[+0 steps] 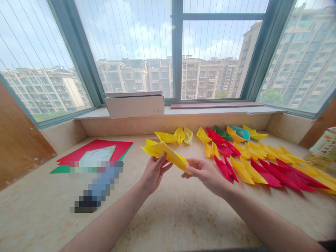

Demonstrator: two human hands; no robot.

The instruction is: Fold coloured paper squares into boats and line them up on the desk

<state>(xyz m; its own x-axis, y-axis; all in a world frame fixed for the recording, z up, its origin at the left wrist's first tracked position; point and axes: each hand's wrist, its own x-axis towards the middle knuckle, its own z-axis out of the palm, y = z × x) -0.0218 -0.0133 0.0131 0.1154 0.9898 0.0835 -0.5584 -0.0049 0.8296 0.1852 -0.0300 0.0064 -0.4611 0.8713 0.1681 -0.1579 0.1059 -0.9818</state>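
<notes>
A folded yellow paper boat (165, 151) is held up above the stone sill, tilted down toward the right. My left hand (155, 171) grips its lower middle, thumb on the near side and fingers behind. With thumb and fingers, my right hand (203, 173) pinches the boat's right tip. Just behind it stand several yellow paper boats (165, 137). To the right of my hands are rows of finished boats, among them red boats (227, 148), yellow boats (243, 169), a green boat (223, 133) and a light blue boat (240, 133).
Red paper sheets (97, 145) with green ones beneath lie at the left, a clear packet (98, 154) on top. Nearer me is a blurred-out object (102, 185). A white box (135, 106) sits on the window ledge. A labelled container (324, 145) stands far right.
</notes>
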